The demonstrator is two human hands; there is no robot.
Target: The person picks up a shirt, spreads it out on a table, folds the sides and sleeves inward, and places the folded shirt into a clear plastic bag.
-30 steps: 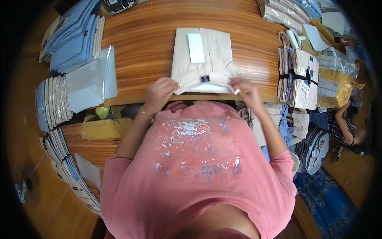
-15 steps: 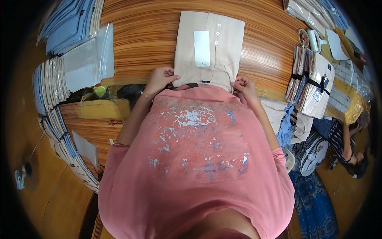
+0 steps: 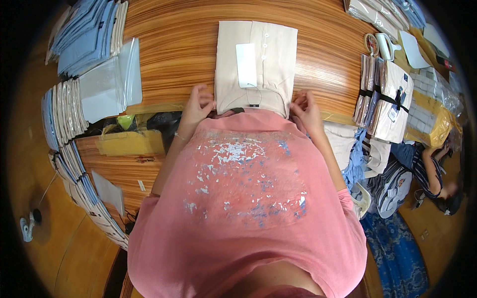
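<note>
A folded beige button-front shirt (image 3: pixel 278 67) lies on the wooden table in front of me, its collar end toward my body. On it rests a blank pale hang tag (image 3: pixel 246 65) with a thin dark string looping toward the collar. Beside the shirt's near left edge is my left hand (image 3: pixel 199 103), fingers loosely bent and apart, with nothing seen in them. My right hand (image 3: pixel 307 108) is at the near right edge, fingers curled but parted, thumb close to the cloth. Whether that thumb touches the shirt is hard to tell.
Stacked blue shirts (image 3: pixel 84 42), clear plastic sleeves (image 3: pixel 107 82) and bagged garments (image 3: pixel 67 109) line the left. At right are tied shirt bundles (image 3: pixel 392 99), a tape roll (image 3: pixel 371 43), a white handled tool (image 3: pixel 385 47) and a yellow-wrapped package (image 3: pixel 430 119). Another person (image 3: pixel 430 171) is at far right.
The fingers of both hands have loosened from their pinch at the shirt's near edges. My left hand has drawn slightly outward. The whole view has tilted a little.
</note>
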